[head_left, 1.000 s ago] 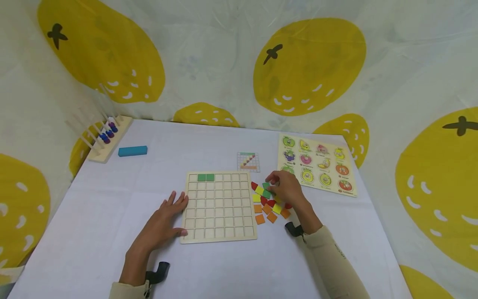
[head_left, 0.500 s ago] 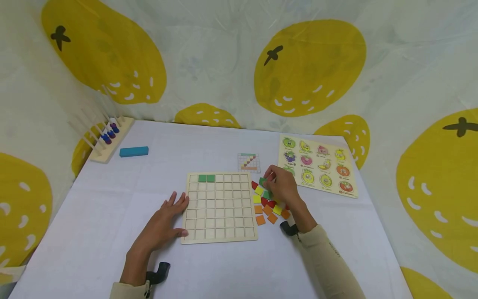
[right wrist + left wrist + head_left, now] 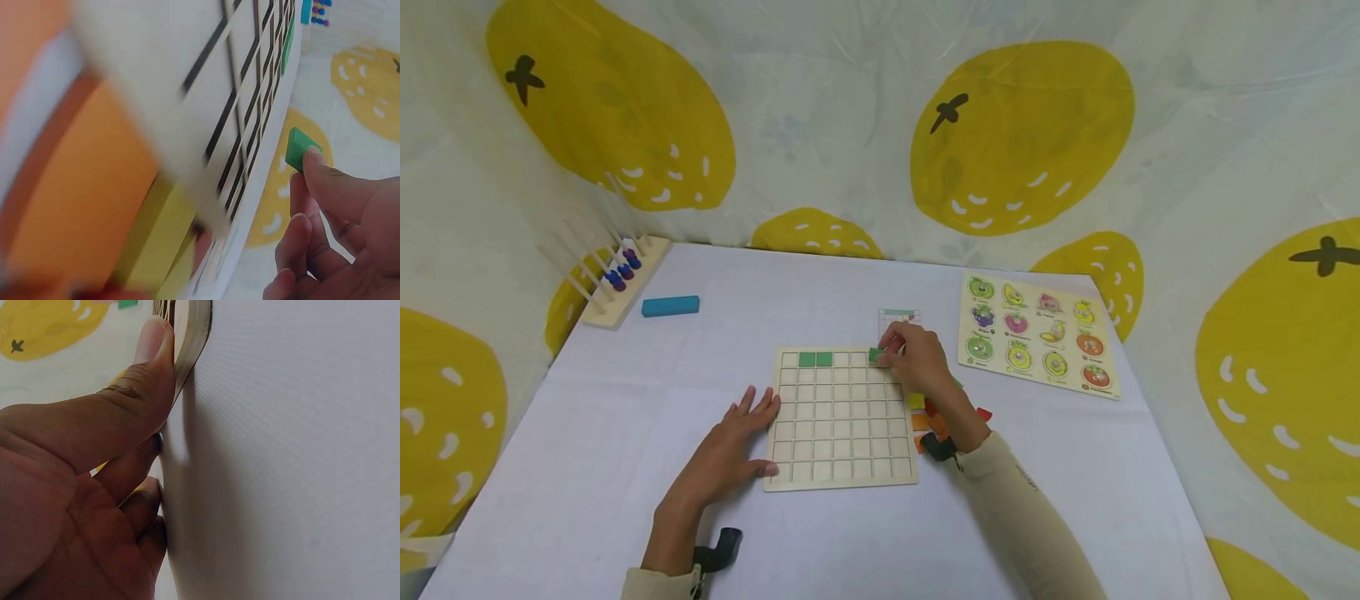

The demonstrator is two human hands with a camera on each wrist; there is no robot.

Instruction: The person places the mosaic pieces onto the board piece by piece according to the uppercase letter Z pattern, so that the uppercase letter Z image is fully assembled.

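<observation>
A wooden grid board (image 3: 842,417) lies on the table, with two green square tiles (image 3: 816,359) set side by side in its top row. My right hand (image 3: 917,358) pinches another green tile (image 3: 300,149) between thumb and fingers, above the board's top right corner. Spread along the board's left edge, my left hand (image 3: 726,450) rests with its thumb on the lower left corner; in the left wrist view the thumb (image 3: 153,347) touches the board's edge. Loose yellow, orange and red tiles (image 3: 919,422) lie right of the board, partly hidden under my right arm.
Behind the board lies a small pattern card (image 3: 891,317), half covered by my right hand. A fruit puzzle board (image 3: 1037,333) is at the back right. At the back left are a blue bar (image 3: 670,306) and a peg stand (image 3: 602,315) with beads.
My right hand has picked a green tile from the loose pile and carried it left to the board's top right corner. The left hand has stayed in place.
</observation>
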